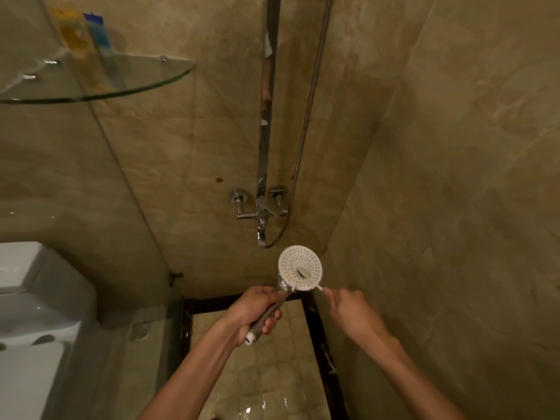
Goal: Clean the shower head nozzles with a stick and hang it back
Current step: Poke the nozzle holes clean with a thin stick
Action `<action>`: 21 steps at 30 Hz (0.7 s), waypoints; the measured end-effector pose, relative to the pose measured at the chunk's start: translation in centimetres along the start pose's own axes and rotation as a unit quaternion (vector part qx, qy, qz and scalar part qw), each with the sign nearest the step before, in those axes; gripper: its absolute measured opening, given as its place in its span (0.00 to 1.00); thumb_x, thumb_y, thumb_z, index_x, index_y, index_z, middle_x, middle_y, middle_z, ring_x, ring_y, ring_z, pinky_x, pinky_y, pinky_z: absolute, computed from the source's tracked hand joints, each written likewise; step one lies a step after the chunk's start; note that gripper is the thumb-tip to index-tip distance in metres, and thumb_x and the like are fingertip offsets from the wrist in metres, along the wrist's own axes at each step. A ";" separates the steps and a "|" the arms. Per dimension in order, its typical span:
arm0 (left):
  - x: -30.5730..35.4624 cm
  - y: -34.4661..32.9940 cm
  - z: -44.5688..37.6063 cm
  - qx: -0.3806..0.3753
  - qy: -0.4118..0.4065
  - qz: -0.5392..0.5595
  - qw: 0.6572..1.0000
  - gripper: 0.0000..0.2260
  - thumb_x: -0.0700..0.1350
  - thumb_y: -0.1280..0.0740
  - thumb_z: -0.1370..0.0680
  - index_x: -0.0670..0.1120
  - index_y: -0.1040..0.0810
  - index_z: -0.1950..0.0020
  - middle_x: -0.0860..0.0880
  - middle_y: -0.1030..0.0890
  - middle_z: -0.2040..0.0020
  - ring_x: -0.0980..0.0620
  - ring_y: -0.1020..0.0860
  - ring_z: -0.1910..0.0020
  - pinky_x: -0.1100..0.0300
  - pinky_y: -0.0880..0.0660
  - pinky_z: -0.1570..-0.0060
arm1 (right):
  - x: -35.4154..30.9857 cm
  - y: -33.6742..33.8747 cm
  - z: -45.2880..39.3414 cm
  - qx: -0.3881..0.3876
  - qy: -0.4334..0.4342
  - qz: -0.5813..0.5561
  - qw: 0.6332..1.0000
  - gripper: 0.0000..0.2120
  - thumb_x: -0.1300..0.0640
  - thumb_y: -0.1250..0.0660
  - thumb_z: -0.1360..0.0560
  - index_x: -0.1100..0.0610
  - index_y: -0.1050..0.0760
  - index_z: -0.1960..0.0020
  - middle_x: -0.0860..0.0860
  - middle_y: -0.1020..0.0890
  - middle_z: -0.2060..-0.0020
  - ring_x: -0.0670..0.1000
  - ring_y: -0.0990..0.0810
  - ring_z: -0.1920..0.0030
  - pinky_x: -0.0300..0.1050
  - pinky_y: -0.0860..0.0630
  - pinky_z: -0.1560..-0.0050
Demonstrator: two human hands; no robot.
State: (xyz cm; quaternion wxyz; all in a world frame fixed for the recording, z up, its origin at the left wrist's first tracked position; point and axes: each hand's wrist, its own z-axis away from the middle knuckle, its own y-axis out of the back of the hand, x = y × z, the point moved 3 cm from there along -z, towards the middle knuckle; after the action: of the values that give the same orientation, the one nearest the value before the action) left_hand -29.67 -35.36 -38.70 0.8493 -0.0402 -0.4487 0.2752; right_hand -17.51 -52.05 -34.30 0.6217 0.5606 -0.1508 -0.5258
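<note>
The shower head (300, 267) is a round white disc, its face turned up toward the camera and dotted with rings of small nozzle holes around a raised centre piece with a dark slot. It sits on a chrome handle (274, 309) with a white end cap, held in mid-air low in the shower corner, below the wall tap (261, 204). The left hand (256, 310) has its fingers wrapped round the handle. The right hand (348, 310) pinches a thin white stick (320, 287) between its fingertips, and the stick's tip meets the lower right edge of the disc. A metal hose (306, 125) runs up the tiled wall beside a chrome riser rail (266, 116). Up left, a glass corner shelf (145, 83) carries a yellow bottle (71, 31) and a blue bottle (98, 30). A white toilet cistern (33, 295) stands lower left.
</note>
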 end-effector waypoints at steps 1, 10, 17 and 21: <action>0.0 0.0 0.0 -0.002 0.000 -0.003 1.000 0.07 0.43 0.37 0.18 0.40 0.26 0.46 0.45 0.27 0.72 0.54 0.34 0.81 0.66 0.36 0.83 | 0.1 0.6 -0.3 0.005 -0.008 0.002 1.000 0.24 0.41 0.51 0.17 0.54 0.22 0.54 0.55 0.19 0.61 0.60 0.17 0.57 0.55 0.21 0.55; 0.3 0.4 0.1 0.001 0.007 -0.018 1.000 0.06 0.44 0.37 0.18 0.40 0.26 0.47 0.45 0.26 0.71 0.54 0.34 0.81 0.66 0.36 0.83 | -0.8 -0.3 0.3 0.006 0.011 0.012 1.000 0.24 0.43 0.51 0.16 0.55 0.21 0.51 0.54 0.18 0.60 0.55 0.18 0.59 0.56 0.20 0.51; 0.4 -0.5 0.6 -0.005 0.004 -0.026 1.000 0.06 0.43 0.39 0.17 0.40 0.27 0.45 0.45 0.27 0.71 0.55 0.34 0.82 0.66 0.36 0.84 | -0.7 1.2 -0.3 0.020 0.001 0.001 1.000 0.23 0.42 0.51 0.16 0.54 0.23 0.52 0.56 0.18 0.59 0.58 0.18 0.56 0.56 0.20 0.52; 0.8 -0.5 0.8 -0.006 0.000 -0.033 0.999 0.07 0.43 0.38 0.17 0.39 0.26 0.45 0.45 0.27 0.71 0.55 0.34 0.82 0.66 0.36 0.84 | -0.4 -0.3 1.0 0.020 0.032 0.052 0.998 0.25 0.41 0.52 0.16 0.53 0.23 0.54 0.53 0.19 0.63 0.54 0.18 0.62 0.55 0.19 0.54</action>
State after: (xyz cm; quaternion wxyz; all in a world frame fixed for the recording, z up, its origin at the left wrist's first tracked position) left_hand -29.68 -35.53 -37.49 0.8575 -0.0306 -0.4515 0.2447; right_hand -18.64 -52.23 -34.09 0.6418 0.5808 -0.1700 -0.4710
